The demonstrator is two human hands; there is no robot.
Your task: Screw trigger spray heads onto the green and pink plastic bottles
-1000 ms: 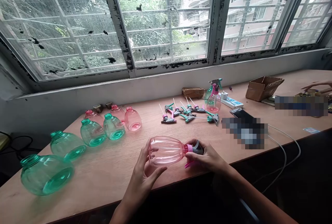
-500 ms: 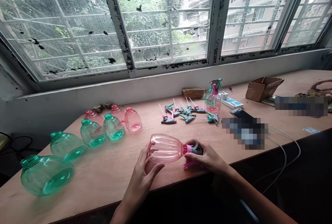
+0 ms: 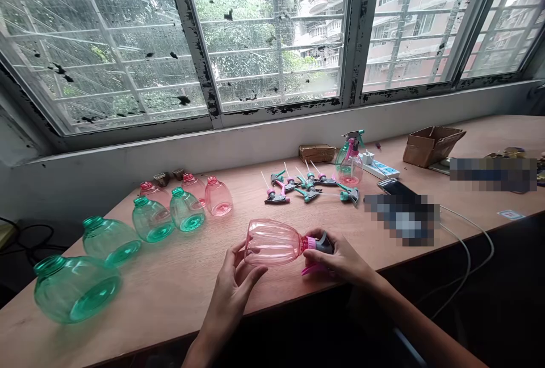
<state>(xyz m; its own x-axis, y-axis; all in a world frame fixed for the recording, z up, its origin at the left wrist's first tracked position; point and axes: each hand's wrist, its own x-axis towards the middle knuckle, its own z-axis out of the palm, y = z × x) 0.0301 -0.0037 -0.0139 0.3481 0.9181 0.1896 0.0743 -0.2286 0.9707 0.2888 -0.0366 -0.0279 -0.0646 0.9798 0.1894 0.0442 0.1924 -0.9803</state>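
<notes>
Closest to us, our left hand (image 3: 232, 285) cups the rounded base of the pink bottle (image 3: 275, 242), thumb and fingertips lightly round it. Our right hand (image 3: 340, 257) is wrapped tight around the spray head (image 3: 322, 243) at its neck. The bottle lies sideways between them, low over the counter (image 3: 179, 283) near the front edge; we can't tell if it touches the wood. It looks to us like thin, empty, see-through plastic, so probably super light, a bit squishy in the belly and smooth enough to slip. We'd grip the ribbed body gently or go for the stiffer neck. The front edge sits right under our wrists, so anything round let go here could roll off. There's bare wood just left of and behind the bottle for moving about. Further left, green bottles (image 3: 74, 288) lie on their sides in a row, with a few pink ones (image 3: 218, 196) behind. On the right a white cable (image 3: 468, 249) droops over the edge. Further back are loose spray heads (image 3: 298, 186) with dip tubes, two finished sprayers (image 3: 351, 163) standing upright, a power strip (image 3: 381, 168) and a cardboard box (image 3: 430, 143), then the window (image 3: 272, 33).
</notes>
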